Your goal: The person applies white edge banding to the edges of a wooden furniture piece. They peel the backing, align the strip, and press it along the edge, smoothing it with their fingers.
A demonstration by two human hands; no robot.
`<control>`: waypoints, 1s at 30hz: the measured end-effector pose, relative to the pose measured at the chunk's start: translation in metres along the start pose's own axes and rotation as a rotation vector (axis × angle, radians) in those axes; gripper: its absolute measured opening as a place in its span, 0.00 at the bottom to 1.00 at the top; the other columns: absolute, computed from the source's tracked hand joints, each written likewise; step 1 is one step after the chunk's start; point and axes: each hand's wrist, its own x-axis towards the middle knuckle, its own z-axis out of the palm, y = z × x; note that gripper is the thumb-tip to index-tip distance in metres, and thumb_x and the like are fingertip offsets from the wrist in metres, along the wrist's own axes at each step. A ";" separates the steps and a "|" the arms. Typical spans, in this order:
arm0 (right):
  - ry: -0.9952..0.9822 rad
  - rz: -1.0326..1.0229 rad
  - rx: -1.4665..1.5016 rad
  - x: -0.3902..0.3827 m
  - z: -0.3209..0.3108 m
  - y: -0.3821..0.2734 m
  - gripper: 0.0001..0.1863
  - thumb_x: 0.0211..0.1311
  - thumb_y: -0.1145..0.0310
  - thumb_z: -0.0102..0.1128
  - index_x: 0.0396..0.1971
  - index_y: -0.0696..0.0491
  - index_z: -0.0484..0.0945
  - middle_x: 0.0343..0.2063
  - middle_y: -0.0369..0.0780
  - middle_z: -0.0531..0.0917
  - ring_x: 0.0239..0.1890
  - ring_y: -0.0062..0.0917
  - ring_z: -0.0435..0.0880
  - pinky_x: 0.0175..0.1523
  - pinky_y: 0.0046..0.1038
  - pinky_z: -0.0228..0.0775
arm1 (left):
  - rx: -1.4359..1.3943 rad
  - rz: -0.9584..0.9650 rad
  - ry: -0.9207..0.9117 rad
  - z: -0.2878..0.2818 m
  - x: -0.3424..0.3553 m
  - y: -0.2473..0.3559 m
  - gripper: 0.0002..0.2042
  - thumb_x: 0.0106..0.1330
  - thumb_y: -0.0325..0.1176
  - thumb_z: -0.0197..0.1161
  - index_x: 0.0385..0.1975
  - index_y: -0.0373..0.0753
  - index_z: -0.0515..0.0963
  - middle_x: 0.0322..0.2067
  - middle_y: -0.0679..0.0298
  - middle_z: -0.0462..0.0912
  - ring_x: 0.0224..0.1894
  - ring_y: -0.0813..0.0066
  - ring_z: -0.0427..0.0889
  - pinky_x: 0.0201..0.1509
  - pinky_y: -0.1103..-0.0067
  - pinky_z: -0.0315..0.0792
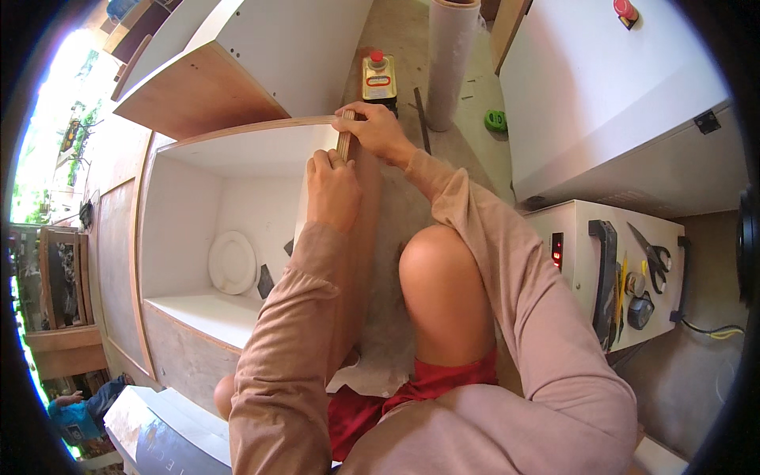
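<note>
A white-lined plywood cabinet box (244,170) lies on the floor in front of me, its open side facing up. At its far right corner is a narrow, layered wooden strip (345,141); I cannot tell whether it is loose or part of the panel. My left hand (332,188) has its fingers curled over the near part of this strip. Just beyond, my right hand (381,131) pinches the strip's far end between thumb and fingers. Inside the box are a round white plate-like disc (232,262) and small dark pieces (265,282).
Another white cabinet (277,55) stands beyond the box. A metal can with a red cap (379,77), a tall wrapped roll (451,63) and a green tape measure (495,120) are ahead. Scissors (654,257) lie on a white machine (582,214) at right. A person (75,416) is at far left.
</note>
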 end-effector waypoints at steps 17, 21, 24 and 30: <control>-0.062 0.071 0.471 0.032 0.003 0.031 0.32 0.88 0.43 0.45 0.37 0.55 0.86 0.34 0.33 0.85 0.40 0.19 0.80 0.50 0.27 0.72 | -0.254 -0.010 0.055 -0.005 -0.002 -0.012 0.17 0.75 0.32 0.64 0.58 0.28 0.81 0.45 0.47 0.79 0.48 0.47 0.82 0.54 0.58 0.77; -0.016 -0.007 0.450 0.040 0.024 0.039 0.31 0.88 0.44 0.47 0.30 0.54 0.81 0.28 0.32 0.79 0.34 0.17 0.75 0.44 0.25 0.69 | -0.383 -0.050 0.073 -0.013 -0.003 -0.012 0.17 0.75 0.34 0.65 0.56 0.30 0.83 0.46 0.46 0.81 0.47 0.45 0.84 0.54 0.58 0.78; 0.033 0.037 0.554 0.042 0.035 0.041 0.31 0.87 0.43 0.48 0.29 0.54 0.80 0.26 0.32 0.77 0.32 0.16 0.74 0.41 0.24 0.68 | -0.414 -0.080 0.073 -0.014 0.000 -0.011 0.17 0.74 0.34 0.66 0.56 0.30 0.84 0.47 0.45 0.82 0.49 0.44 0.84 0.55 0.59 0.78; 0.113 0.032 0.633 0.035 0.041 0.046 0.33 0.87 0.40 0.46 0.32 0.55 0.80 0.27 0.33 0.78 0.32 0.18 0.76 0.42 0.25 0.71 | -0.473 0.000 0.027 -0.016 0.024 -0.019 0.18 0.70 0.30 0.67 0.57 0.31 0.84 0.47 0.45 0.83 0.49 0.45 0.85 0.54 0.61 0.79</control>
